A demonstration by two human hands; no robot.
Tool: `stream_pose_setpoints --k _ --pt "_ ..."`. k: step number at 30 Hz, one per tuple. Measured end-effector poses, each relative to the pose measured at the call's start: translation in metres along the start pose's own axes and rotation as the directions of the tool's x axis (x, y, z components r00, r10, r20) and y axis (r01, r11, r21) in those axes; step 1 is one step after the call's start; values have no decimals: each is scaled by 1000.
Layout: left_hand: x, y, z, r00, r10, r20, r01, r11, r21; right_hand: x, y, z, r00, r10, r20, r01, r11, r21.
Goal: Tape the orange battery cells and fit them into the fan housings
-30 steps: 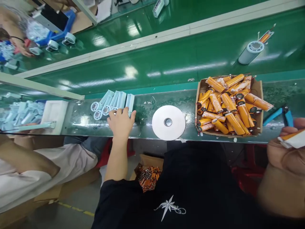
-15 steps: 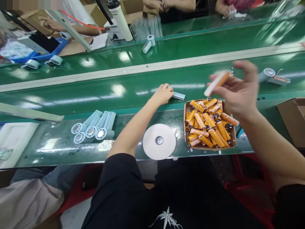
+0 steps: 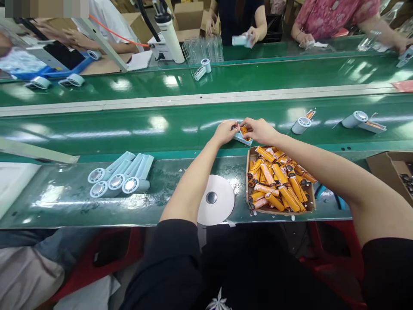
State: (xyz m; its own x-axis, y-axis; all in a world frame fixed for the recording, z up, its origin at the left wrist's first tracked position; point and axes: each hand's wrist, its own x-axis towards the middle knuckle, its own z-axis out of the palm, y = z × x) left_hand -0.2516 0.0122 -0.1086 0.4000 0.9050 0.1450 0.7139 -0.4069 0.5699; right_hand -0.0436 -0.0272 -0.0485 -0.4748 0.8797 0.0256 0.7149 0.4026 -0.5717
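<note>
My left hand (image 3: 226,131) is closed on a light-blue plastic housing (image 3: 241,138) with a long handle trough, over the green belt. Most of the housing's round end is hidden behind my fingers. My right hand (image 3: 260,131) meets it from the right, fingers closed on an orange-wrapped battery pack (image 3: 246,133) at the opening of the trough. How deep the battery sits, I cannot tell. Thin wires show between the two hands. Just below my right hand, a cardboard box (image 3: 248,181) holds a heap of orange battery packs (image 3: 280,174).
Several light-blue housings (image 3: 130,184) lie at the left. A roll of white tape (image 3: 222,202) lies partly behind my left forearm. Two housings, one nearer (image 3: 301,125) and one farther right (image 3: 355,119), stand on the belt. Another box (image 3: 387,170) is at the right. Co-workers sit across.
My right hand has come left and down from above the box, bringing the battery pack to the housing in my left hand. The view has shifted slightly, and a housing formerly behind my right hand now shows.
</note>
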Motion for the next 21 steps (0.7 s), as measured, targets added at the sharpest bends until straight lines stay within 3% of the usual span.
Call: stream_pose_setpoints --k 7,17,21 --pt "5 9 7 998 -70 7 71 994 -86 -1 -2 -3 989 76 123 -19 910 -413" --pt "14 11 22 993 -120 -23 113 977 -181 4 -13 2 962 127 240 47 792 -609" --pt "14 15 25 993 -116 -13 111 973 -203 4 -12 3 940 169 297 56 782 -621"
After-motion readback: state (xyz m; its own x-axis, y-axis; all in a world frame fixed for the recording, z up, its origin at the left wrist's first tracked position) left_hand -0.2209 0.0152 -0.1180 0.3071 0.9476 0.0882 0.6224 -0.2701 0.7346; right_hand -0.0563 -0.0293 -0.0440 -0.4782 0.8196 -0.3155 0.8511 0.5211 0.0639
